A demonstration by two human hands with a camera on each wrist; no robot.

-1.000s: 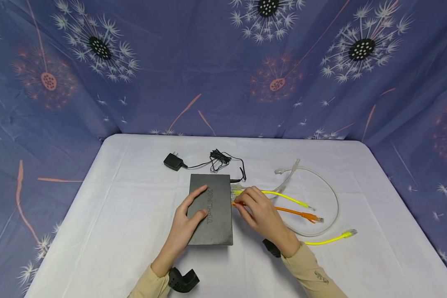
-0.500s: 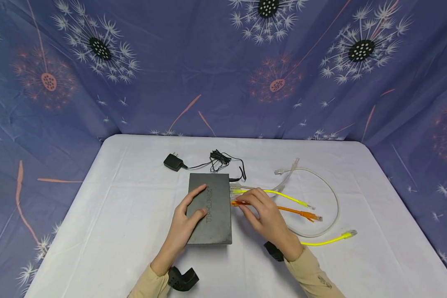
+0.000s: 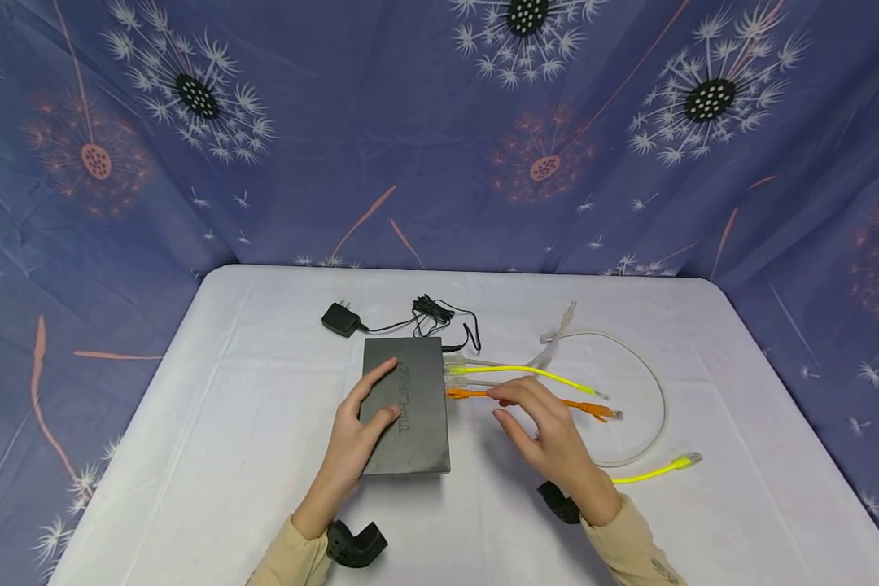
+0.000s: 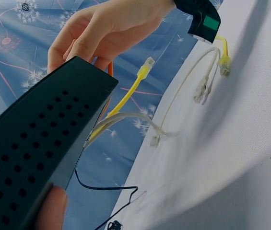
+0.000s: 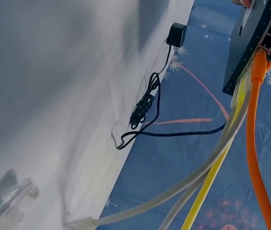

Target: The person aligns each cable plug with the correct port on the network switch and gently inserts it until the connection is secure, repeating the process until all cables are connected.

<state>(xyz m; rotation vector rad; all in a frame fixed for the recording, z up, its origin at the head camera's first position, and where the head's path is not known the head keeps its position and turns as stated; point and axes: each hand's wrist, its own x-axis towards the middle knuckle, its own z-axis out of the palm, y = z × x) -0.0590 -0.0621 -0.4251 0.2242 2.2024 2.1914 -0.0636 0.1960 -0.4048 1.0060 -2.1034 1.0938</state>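
Note:
My left hand (image 3: 355, 427) holds a dark TP-LINK network switch (image 3: 425, 443), with thumb and index finger over its top; a fingertip shows at its vented side in the left wrist view. An orange network cable (image 3: 476, 394) has its plug at a port on the switch's right side, clearly seen in the right wrist view (image 5: 259, 72). Beside it run a yellow cable (image 3: 513, 369) and grey cables (image 5: 173, 191) into neighbouring ports. My right hand (image 3: 545, 431) is over the orange cable, thumb and index finger parted, its fingertips close to the cable.
A black power adapter (image 3: 340, 319) with a bundled cord (image 3: 432, 308) lies behind the switch, its lead running to the switch's back right corner. Grey cable loops (image 3: 662, 391) and a yellow cable end (image 3: 684, 461) lie on the white table (image 3: 227, 391) at right.
My right hand has drawn back rightward from the orange plug, its thumb and index finger parting. The switch, held by my left hand, has shifted slightly left and away from me.

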